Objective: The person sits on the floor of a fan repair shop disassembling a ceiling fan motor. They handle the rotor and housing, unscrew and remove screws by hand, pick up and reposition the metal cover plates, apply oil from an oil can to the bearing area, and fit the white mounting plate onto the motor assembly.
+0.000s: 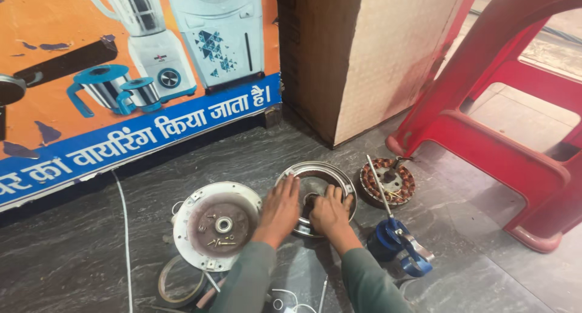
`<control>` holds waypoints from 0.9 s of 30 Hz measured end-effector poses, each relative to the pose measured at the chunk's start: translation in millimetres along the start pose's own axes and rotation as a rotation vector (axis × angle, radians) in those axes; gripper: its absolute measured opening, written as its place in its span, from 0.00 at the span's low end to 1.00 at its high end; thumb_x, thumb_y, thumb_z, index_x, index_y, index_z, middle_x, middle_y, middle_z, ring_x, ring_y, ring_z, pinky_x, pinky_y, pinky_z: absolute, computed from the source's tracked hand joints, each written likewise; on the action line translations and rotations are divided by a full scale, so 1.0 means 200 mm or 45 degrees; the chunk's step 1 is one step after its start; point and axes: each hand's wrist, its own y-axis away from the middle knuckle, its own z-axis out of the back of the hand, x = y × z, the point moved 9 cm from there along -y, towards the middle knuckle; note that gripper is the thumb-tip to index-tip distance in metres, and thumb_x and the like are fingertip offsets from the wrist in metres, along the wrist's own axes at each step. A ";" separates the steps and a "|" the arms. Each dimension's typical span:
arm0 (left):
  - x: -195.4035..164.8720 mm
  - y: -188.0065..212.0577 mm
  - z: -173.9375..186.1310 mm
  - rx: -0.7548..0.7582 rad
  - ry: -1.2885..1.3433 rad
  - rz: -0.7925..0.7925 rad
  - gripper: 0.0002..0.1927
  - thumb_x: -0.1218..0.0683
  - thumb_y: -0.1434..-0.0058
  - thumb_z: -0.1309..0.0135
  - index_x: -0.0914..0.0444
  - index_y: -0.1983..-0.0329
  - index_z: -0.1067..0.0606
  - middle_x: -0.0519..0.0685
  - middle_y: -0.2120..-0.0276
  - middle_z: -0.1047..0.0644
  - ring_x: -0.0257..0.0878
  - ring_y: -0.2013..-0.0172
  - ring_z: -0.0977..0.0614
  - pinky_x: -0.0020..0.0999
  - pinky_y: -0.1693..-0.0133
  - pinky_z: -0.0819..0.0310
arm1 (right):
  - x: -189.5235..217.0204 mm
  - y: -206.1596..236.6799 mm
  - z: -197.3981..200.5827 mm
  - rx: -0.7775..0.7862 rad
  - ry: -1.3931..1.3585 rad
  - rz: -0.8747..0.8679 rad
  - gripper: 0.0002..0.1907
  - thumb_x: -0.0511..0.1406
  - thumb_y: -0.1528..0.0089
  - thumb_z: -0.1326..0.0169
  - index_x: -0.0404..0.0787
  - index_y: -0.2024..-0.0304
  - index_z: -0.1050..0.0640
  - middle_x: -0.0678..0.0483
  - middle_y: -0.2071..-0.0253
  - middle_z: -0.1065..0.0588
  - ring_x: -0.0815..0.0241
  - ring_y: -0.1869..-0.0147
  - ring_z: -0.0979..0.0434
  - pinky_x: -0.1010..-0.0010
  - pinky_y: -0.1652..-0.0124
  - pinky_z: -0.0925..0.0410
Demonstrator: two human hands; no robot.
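Nearest the camera, two grey-green sleeves (357, 282) lead out over the dark stone floor (79, 258). Left hand (280, 208) lies flat, fingers extended and together, palm pressed on the near-left rim of the round metal fan cover (339, 175); not clenched, nothing gripped. Right hand (329, 211) sits on the cover's centre, fingers curled down around the hub; whether they pinch a part there cannot be told.

Cover position: on the floor, between the white motor housing (215, 225) at left and the copper-wound stator (388, 181) at right. Orientation: disc lies flat, hollow side up, axis vertical; being round, it shows no long axis in plan.

Near right: blue spouted oil can (397, 240), its thin spout slanting up and away over the stator. Near left: tape roll (179, 281), white cable (126, 240).

Risk (judgement): downward pressure near one rim could tip or skate the cover on the smooth stone; a sliding hand could knock the oil can and spill it. Small screws lying on the housing face could scatter.

Farther: cardboard box (364, 52), red plastic chair (503, 107), orange appliance poster (121, 76).
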 end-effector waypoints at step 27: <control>0.05 -0.11 -0.25 0.675 -0.089 0.412 0.14 0.55 0.35 0.50 0.60 0.55 0.16 0.57 0.55 0.16 0.49 0.51 0.15 0.45 0.53 0.22 | 0.05 -0.07 -0.02 0.114 0.094 0.077 0.22 0.44 0.41 0.47 0.39 0.51 0.19 0.43 0.39 0.35 0.45 0.32 0.42 0.41 0.39 0.47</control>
